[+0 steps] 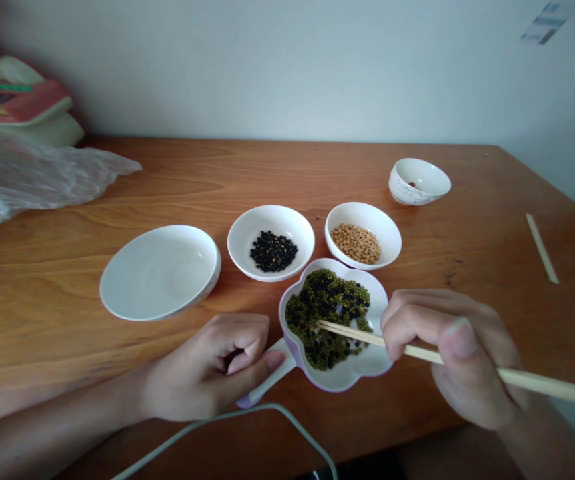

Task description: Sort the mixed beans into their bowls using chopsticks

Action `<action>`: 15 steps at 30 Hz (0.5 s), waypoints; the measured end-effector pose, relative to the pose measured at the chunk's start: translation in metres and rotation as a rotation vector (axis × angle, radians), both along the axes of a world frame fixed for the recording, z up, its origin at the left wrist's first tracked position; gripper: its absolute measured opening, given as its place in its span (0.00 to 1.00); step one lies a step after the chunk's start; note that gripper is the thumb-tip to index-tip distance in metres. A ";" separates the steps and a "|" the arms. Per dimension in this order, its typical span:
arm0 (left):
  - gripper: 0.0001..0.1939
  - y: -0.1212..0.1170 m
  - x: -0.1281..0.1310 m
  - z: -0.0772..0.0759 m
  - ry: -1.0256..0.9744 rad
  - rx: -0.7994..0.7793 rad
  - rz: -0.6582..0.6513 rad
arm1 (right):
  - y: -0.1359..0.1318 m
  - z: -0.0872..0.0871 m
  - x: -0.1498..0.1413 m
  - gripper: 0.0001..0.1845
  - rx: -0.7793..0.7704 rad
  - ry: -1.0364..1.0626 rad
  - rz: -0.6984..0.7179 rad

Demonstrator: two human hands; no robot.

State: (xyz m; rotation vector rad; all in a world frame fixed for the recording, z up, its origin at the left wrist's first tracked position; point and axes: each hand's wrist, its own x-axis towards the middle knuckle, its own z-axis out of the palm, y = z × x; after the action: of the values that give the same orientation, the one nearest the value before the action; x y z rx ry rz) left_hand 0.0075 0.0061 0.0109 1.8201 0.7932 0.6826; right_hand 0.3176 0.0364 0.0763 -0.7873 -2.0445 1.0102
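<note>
My left hand (212,367) is closed on the handle of a flower-shaped bowl (370,365), white with a lilac rim. Inside it lie small green beans mixed with black beans (325,307). My right hand (460,353) grips a pair of wooden chopsticks (352,331), whose tips reach into the beans. Whether the tips pinch a bean is too small to tell. Just behind the flower-shaped bowl stand a white bowl (240,235) with black beans (273,251) and another white bowl (390,233) with pale yellow soybeans (356,243).
A larger white bowl (160,273) stands at the left. At the back right is a small bowl (412,192) with something reddish inside. A pale strip (542,250) lies at the right, a clear plastic bag (52,173) at the left. A white cable (287,417) crosses the front.
</note>
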 end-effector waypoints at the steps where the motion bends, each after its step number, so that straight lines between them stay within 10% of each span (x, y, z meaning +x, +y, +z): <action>1: 0.21 0.000 0.000 0.000 0.002 -0.001 0.002 | 0.000 0.000 0.001 0.32 -0.011 0.004 -0.005; 7: 0.21 -0.001 0.000 -0.001 0.002 -0.018 0.005 | 0.000 -0.002 0.008 0.43 -0.098 -0.036 -0.025; 15: 0.21 0.000 0.001 -0.001 -0.001 -0.019 0.010 | -0.002 -0.001 -0.007 0.34 -0.128 -0.009 0.055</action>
State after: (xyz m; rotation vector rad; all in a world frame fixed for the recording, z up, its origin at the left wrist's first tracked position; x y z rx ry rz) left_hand 0.0084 0.0063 0.0101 1.7992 0.8057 0.6805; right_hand 0.3111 0.0344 0.0750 -0.8060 -2.0341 1.1801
